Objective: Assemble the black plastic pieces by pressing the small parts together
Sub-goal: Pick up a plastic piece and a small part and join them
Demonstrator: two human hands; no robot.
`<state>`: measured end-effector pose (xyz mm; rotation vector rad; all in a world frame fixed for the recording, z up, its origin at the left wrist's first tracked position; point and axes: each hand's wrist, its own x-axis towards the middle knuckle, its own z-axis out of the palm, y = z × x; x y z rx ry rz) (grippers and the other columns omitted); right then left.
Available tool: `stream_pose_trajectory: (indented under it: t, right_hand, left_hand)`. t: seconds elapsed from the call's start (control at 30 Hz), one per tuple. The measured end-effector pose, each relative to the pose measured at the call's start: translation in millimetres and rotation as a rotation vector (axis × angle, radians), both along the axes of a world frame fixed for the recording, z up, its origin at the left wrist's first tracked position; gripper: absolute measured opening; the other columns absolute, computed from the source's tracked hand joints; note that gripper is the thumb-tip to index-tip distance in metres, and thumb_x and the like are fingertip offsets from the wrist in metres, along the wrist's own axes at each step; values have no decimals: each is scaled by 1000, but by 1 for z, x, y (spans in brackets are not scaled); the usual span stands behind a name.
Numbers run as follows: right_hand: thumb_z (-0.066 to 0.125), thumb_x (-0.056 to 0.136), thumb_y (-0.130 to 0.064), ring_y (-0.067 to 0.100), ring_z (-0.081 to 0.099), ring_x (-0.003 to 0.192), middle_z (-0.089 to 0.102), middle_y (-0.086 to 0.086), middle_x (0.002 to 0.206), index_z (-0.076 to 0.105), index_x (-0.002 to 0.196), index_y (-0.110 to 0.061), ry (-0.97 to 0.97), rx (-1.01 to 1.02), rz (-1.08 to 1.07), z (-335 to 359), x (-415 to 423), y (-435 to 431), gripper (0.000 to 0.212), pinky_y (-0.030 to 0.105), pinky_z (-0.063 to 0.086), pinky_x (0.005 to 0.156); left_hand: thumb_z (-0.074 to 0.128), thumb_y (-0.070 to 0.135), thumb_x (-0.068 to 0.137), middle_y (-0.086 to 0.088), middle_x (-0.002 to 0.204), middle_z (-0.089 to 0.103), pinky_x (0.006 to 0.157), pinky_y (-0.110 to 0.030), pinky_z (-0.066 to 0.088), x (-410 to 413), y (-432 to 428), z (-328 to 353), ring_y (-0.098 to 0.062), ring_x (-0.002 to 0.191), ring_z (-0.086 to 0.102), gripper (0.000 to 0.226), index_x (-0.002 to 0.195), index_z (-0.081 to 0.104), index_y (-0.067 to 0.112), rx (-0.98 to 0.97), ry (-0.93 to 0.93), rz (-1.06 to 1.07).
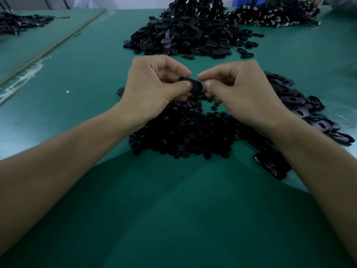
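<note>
- The left hand point(154, 89) is raised above the desk point(81, 78), its fingers curled, pinching a black oval piece point(192, 85) between thumb and forefinger.
- The black oval piece sits in the air between the two hands, over the near heap and clear of the desk surface.
- The right hand point(241, 93) is curled too, with its forefinger and thumb tips brought close at the right end of the piece. Whether they nip the piece itself or a small part against it I cannot tell, as the spot is dark and tiny.
- Directly below the hands lies a heap of small round black parts point(183, 132), spread on the green desk between the two forearms.
- To the right of that heap, partly under the right wrist, is a pile of flat oval pieces with slots point(301, 107), running from beside the right hand down towards the near edge.
- Beyond the hands, well apart from them, stands a large mound of black pieces point(183, 35), rising towards the top of the view.
- A further mound with pale metal glints point(276, 14) lies at the far right, just beside the large one.
- A smaller dark pile point(19, 22) lies at the far left.
- A long thin strip point(54, 45) runs diagonally across the left of the desk.
</note>
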<state>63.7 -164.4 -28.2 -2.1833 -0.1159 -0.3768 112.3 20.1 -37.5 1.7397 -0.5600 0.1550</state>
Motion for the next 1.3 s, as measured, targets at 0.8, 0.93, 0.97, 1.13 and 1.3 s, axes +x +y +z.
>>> stream_pose_trajectory:
  t: [0.8, 0.93, 0.97, 1.13, 1.3]
  right_hand:
    - [51, 98, -15, 42, 54, 114, 64, 17, 115, 64, 115, -25, 230, -714, -382, -5, 5, -30, 24, 51, 37, 103]
    - [54, 94, -5, 39, 63, 91, 68, 16, 100, 70, 102, -23, 192, -580, -390, 1, 1, -27, 25, 52, 52, 92]
    - [55, 94, -4, 37, 64, 87, 68, 15, 97, 72, 101, -20, 182, -541, -395, 2, 0, -26, 25, 51, 55, 87]
    - [55, 91, 4, 30, 61, 91, 66, 12, 107, 68, 115, -18, 113, -427, -418, 1, 1, -28, 34, 45, 56, 83]
    - [58, 97, -4, 18, 62, 95, 67, 6, 110, 64, 125, -17, -37, -347, -336, 0, 5, -22, 32, 31, 53, 87]
  left_hand:
    - [83, 27, 81, 21, 69, 59, 57, -3, 40, 34, 32, -15, 15, 57, 54, 13, 92, 76, 22, 413, -157, 428]
    - [81, 36, 83, 18, 77, 60, 74, -30, 50, 35, 32, -16, -7, 76, 59, 18, 99, 77, 28, 481, -151, 480]
    - [79, 36, 84, 16, 88, 63, 81, -34, 51, 35, 32, -16, -10, 89, 61, 21, 103, 77, 28, 499, -162, 487]
    - [72, 38, 88, 6, 119, 64, 90, -34, 46, 32, 32, -15, -11, 107, 57, 20, 107, 73, 32, 495, -218, 477]
    - [71, 29, 91, 21, 79, 66, 66, -8, 42, 18, 18, -11, 9, 62, 56, 4, 87, 72, 29, 344, -290, 352]
